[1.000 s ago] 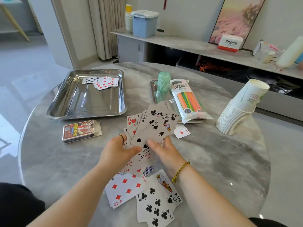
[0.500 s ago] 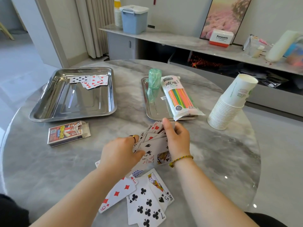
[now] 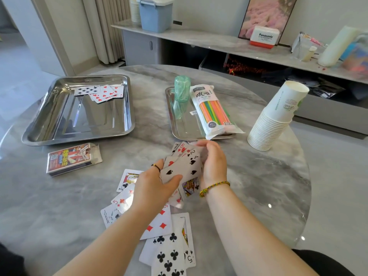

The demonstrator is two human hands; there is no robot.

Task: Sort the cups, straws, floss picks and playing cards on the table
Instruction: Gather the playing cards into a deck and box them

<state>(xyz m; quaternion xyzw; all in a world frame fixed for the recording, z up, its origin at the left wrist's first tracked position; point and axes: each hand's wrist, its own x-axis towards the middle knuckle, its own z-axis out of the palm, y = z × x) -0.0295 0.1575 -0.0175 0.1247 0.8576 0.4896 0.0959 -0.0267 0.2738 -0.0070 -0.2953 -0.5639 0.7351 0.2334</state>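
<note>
Both hands hold a loose bundle of playing cards (image 3: 184, 166) above the table's middle. My left hand (image 3: 153, 186) grips it from the near left, thumb on the top spade card. My right hand (image 3: 213, 164) curls round its far right edge. More cards (image 3: 167, 250) lie spread face up on the table below my arms. A few cards (image 3: 101, 92) lie in the left steel tray (image 3: 77, 134). The right tray (image 3: 179, 128) carries a bag of coloured straws (image 3: 214, 112) and a green floss pick tub (image 3: 182, 88). A leaning stack of white paper cups (image 3: 272, 120) stands at the right.
An open card box (image 3: 71, 158) lies in front of the left tray. The round marble table (image 3: 258, 176) ends close on the right and near sides. Behind it runs a low shelf with a blue bin (image 3: 156, 13) and a white box (image 3: 263, 36).
The fanned cards have been squeezed into a tighter bundle. My right hand moved from under the fan to its far right edge. The view shifted closer.
</note>
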